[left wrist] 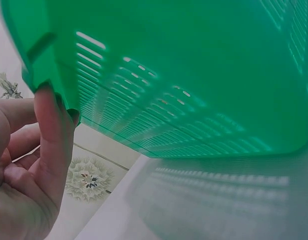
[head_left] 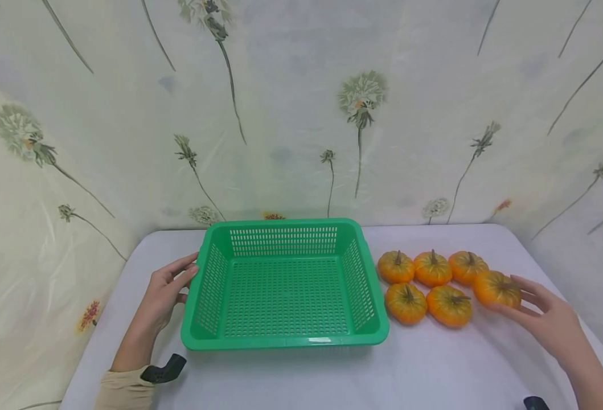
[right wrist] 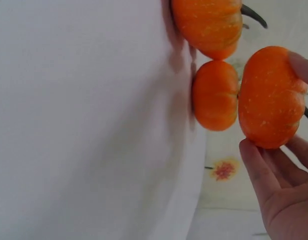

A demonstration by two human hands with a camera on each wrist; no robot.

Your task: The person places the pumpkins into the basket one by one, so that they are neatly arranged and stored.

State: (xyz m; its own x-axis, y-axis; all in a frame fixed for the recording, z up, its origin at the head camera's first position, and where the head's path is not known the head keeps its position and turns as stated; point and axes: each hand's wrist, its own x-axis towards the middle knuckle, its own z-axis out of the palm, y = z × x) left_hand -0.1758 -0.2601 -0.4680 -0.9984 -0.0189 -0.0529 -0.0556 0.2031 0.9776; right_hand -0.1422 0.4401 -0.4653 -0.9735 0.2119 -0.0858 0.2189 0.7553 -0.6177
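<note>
A green plastic basket (head_left: 286,296) with slotted sides stands on the white table, and no object shows inside it. My left hand (head_left: 164,293) is at its left side; in the left wrist view the fingers (left wrist: 51,115) pinch the basket's rim (left wrist: 54,55). On the right, my right hand (head_left: 552,319) grips a small orange pumpkin (head_left: 497,289) between thumb and fingers. The right wrist view shows that held pumpkin (right wrist: 271,97) raised off the tabletop, its stem partly hidden by the hand. Several like pumpkins (head_left: 450,306) sit in two rows between basket and right hand.
The white-covered table (head_left: 281,381) ends at a wall draped in dandelion-patterned cloth (head_left: 291,114). The back-row pumpkin (head_left: 396,267) nearest the basket lies close to its right wall. A black wrist device (head_left: 164,369) is on the left forearm over a beige sleeve (head_left: 126,388).
</note>
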